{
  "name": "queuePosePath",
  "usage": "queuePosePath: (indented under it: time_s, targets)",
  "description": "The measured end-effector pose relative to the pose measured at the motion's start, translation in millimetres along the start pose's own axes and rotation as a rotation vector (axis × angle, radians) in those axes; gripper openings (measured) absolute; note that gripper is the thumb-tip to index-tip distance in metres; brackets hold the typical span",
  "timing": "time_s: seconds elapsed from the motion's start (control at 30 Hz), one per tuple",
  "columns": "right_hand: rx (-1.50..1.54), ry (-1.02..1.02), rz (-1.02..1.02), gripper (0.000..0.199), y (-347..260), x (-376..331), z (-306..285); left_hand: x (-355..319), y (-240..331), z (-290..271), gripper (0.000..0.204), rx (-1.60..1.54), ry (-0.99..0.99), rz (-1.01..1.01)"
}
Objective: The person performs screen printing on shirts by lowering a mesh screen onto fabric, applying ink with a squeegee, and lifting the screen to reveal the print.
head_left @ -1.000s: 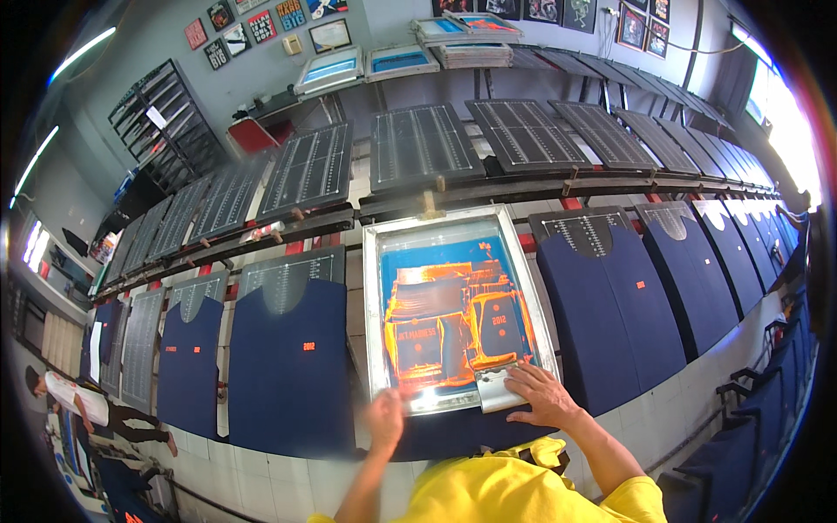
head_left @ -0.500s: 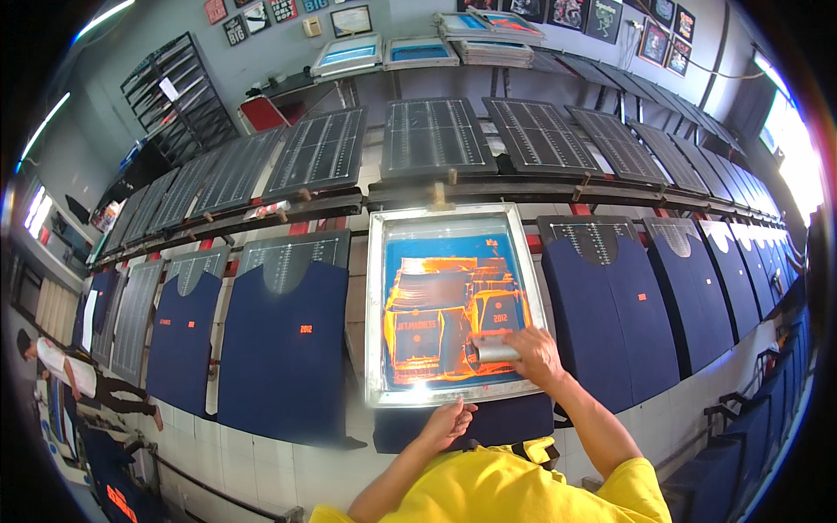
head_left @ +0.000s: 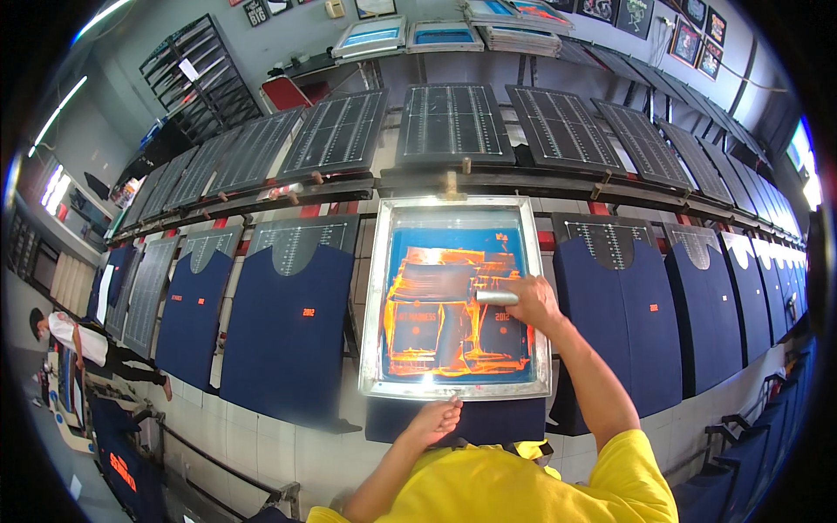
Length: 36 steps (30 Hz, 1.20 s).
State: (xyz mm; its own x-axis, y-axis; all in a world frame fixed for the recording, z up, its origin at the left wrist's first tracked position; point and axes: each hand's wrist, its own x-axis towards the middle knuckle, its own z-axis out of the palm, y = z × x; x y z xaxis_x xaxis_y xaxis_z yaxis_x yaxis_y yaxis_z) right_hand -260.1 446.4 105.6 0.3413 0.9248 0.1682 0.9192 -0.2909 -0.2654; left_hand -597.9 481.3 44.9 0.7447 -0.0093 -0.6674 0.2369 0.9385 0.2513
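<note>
Got the silver squeegee (head_left: pixel 497 298) gripped in right hand (head_left: pixel 535 302), poking out leftward over the screen (head_left: pixel 372 296), with left hand (head_left: pixel 435 422) curled closed by its near edge.

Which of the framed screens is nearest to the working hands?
The orange-smeared screen beneath the right hand, which holds a silver tool; the left hand is by its near edge. The other screens lie far in the back.

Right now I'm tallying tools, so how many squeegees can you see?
1: a metal squeegee, in the right hand over the ink-streaked right half of the printing screen. The left hand, curled by its near edge, shows none. Others may be hidden.
</note>
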Motion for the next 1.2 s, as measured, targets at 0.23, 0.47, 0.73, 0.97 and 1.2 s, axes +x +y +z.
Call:
queuePosePath:
  time_s: [0.23, 0.47, 0.73, 0.97, 1.2]
  targets:
    - [0.253, -0.39, 0.098, 0.044, 35, 29, -37, -5, -4, 5, 0.028, 0.041, -0.003, 0.075]
    - [0.133, 0.111, -0.107, 0.029, -40, -115, -7, -8, -9, 6, 0.036, 0.027, -0.002, 0.131]
    - [0.123, 0.132, -0.03, 0.037, -80, -134, -28, -19, 11, 58, 0.041, 1.068, 0.198, 0.993]
    - [0.088, 0.093, -0.002, 0.045, -91, -168, -7, -3, 14, 71, 0.048, 1.808, 0.063, 1.18]
    - [0.086, 0.242, -0.009, 0.034, -31, -67, 19, 66, 104, 86, 0.033, 1.885, 0.156, 1.262]
